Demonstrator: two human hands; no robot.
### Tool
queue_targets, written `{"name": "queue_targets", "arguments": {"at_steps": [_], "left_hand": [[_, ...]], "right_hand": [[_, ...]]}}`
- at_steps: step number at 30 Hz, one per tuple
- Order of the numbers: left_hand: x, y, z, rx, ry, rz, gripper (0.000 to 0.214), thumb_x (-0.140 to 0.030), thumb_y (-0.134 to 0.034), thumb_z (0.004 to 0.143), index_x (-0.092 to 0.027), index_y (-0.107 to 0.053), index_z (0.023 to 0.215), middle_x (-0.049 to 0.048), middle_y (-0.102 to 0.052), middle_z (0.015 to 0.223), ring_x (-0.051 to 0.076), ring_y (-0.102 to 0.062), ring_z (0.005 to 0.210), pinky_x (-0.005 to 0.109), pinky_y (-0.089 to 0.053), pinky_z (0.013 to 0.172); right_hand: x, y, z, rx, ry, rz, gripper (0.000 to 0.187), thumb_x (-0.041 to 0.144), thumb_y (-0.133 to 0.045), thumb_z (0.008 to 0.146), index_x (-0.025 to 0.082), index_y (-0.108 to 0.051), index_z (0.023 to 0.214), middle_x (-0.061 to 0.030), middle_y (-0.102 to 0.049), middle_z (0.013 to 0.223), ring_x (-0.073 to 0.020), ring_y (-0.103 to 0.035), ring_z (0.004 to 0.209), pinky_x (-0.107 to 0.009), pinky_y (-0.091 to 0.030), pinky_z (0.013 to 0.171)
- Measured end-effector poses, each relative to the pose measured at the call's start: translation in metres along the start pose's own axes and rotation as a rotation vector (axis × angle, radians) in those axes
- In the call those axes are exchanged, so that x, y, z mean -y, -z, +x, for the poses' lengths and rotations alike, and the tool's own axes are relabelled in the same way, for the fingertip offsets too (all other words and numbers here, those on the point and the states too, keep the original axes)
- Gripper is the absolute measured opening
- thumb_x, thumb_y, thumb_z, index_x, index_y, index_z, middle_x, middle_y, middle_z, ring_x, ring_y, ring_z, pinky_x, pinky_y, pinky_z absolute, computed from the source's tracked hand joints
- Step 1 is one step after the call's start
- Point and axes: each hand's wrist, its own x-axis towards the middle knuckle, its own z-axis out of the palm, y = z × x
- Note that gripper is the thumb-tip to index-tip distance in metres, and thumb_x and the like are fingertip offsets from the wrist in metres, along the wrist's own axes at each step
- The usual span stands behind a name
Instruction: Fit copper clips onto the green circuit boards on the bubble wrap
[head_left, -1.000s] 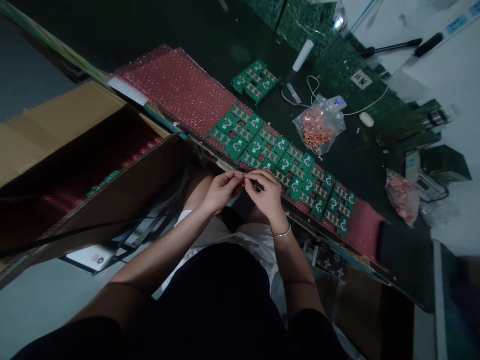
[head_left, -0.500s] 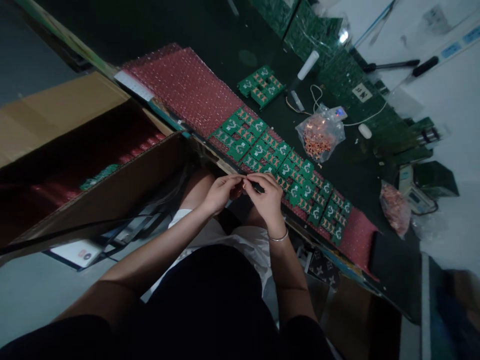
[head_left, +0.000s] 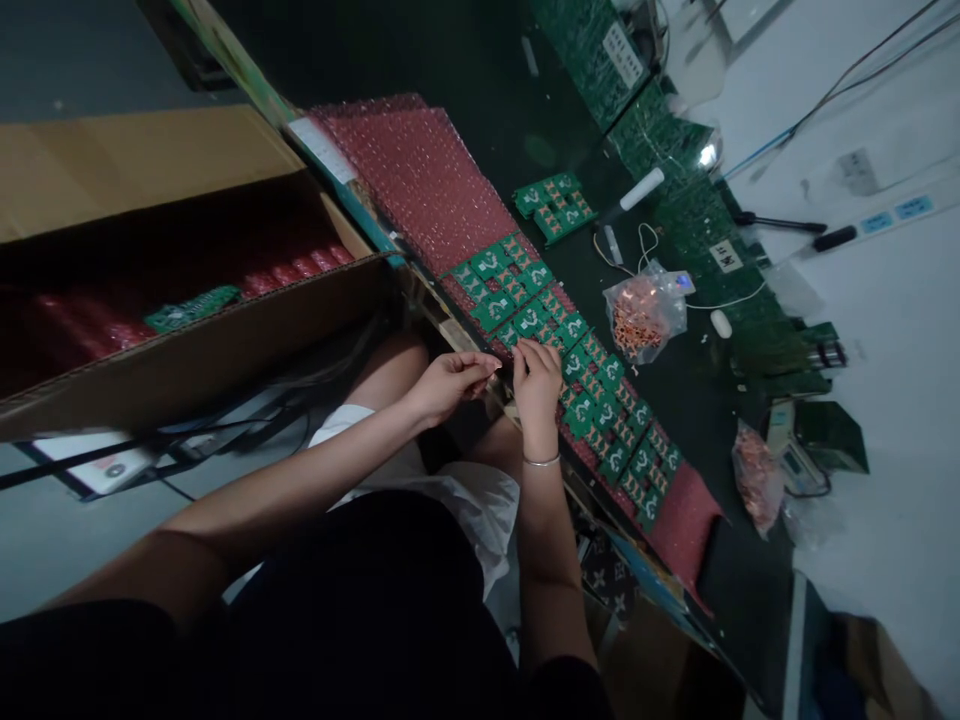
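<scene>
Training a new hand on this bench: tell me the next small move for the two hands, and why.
Probably slide the left hand across to the green board under the right hand. That hand's fingertips rest on the board, and the left hand's curled fingers hover just beside it; whether they pinch anything is too small to tell.

Green circuit boards [head_left: 577,370] with copper-orange marks under the right hand [head_left: 537,385], red bubble wrap [head_left: 427,180] beyond, brown cardboard box [head_left: 187,340] leftward
</scene>
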Motion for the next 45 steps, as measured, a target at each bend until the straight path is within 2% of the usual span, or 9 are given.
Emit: {"name": "queue_targets", "arguments": {"at_steps": [8,13,19,23,29,32,36,40,45], "left_hand": [[0.000,0.000,0.001,-0.049,-0.042,-0.016,0.031,-0.031,-0.090,0.057,-0.013,-0.073,0.076,-0.0021,-0.054,0.054,0.005,-0.041,0.046,0.019,-0.030,0.044],[-0.002,0.003,0.002,-0.030,-0.058,-0.010,0.024,-0.028,-0.087,0.060,-0.013,-0.071,0.069,-0.0019,-0.053,0.052,0.006,-0.041,0.045,0.019,-0.031,0.045],[0.000,0.009,0.004,-0.038,-0.072,0.013,0.029,-0.031,-0.089,0.057,-0.013,-0.071,0.071,-0.0006,-0.057,0.058,0.005,-0.044,0.047,0.018,-0.031,0.045],[0.000,0.011,0.005,-0.033,-0.065,0.035,0.033,-0.034,-0.090,0.054,-0.013,-0.071,0.071,-0.0005,-0.058,0.058,0.006,-0.045,0.048,0.018,-0.032,0.045],[-0.002,0.011,0.000,0.012,-0.001,0.083,0.030,-0.028,-0.089,0.054,-0.012,-0.072,0.072,0.0004,-0.063,0.063,0.005,-0.047,0.049,0.018,-0.035,0.047],[-0.005,0.012,-0.003,0.028,0.027,0.073,0.029,-0.025,-0.089,0.053,-0.011,-0.073,0.072,-0.0006,-0.060,0.058,0.004,-0.044,0.047,0.017,-0.032,0.045],[-0.012,0.015,-0.005,0.061,0.062,0.022,0.034,-0.022,-0.091,0.053,-0.010,-0.075,0.080,-0.0010,-0.058,0.056,0.004,-0.044,0.046,0.015,-0.031,0.043],[-0.015,0.020,-0.009,0.017,0.090,0.014,0.036,-0.020,-0.090,0.055,-0.012,-0.076,0.087,-0.0014,-0.061,0.061,0.002,-0.043,0.046,0.012,-0.031,0.041],[-0.014,0.029,0.005,-0.097,-0.017,0.266,0.021,-0.020,-0.082,0.060,-0.024,-0.076,0.080,-0.0026,-0.071,0.069,0.009,-0.055,0.053,0.018,-0.046,0.046]], "right_hand": [[0.004,-0.006,0.000,0.013,-0.009,-0.093,0.032,0.025,-0.043,0.103,0.015,-0.073,0.101,-0.0105,-0.073,0.107,-0.0224,-0.059,0.101,-0.040,-0.047,0.096],[0.011,0.005,0.001,0.037,0.005,-0.144,0.026,0.025,-0.049,0.100,0.018,-0.074,0.097,-0.0094,-0.070,0.108,-0.0246,-0.056,0.106,-0.044,-0.044,0.099],[0.030,0.026,-0.008,0.077,0.100,0.133,0.019,0.031,-0.058,0.096,0.023,-0.072,0.107,-0.0066,-0.070,0.115,-0.0215,-0.058,0.110,-0.041,-0.048,0.100],[0.037,0.028,-0.014,0.099,0.141,0.169,0.018,0.026,-0.058,0.096,0.022,-0.070,0.108,-0.0059,-0.072,0.111,-0.0214,-0.059,0.108,-0.042,-0.049,0.101],[0.041,0.035,-0.018,0.118,0.167,0.297,0.028,0.022,-0.058,0.095,0.020,-0.062,0.123,-0.0082,-0.071,0.114,-0.0196,-0.062,0.108,-0.038,-0.053,0.099],[0.043,0.038,-0.022,0.137,0.127,0.349,0.025,0.020,-0.054,0.097,0.024,-0.065,0.119,-0.0060,-0.071,0.115,-0.0178,-0.064,0.108,-0.037,-0.054,0.098],[0.049,0.031,-0.028,0.033,0.030,0.386,0.015,0.020,-0.056,0.097,0.023,-0.068,0.104,-0.0052,-0.072,0.102,-0.0161,-0.066,0.096,-0.033,-0.056,0.090],[0.065,0.015,-0.033,-0.031,-0.054,0.293,0.014,0.024,-0.055,0.098,0.021,-0.069,0.100,-0.0050,-0.071,0.098,-0.0151,-0.064,0.095,-0.032,-0.055,0.090],[0.058,0.010,-0.020,0.201,0.097,0.007,0.030,0.026,-0.041,0.104,0.016,-0.068,0.112,-0.0073,-0.071,0.115,-0.0143,-0.060,0.112,-0.030,-0.048,0.106]]}}
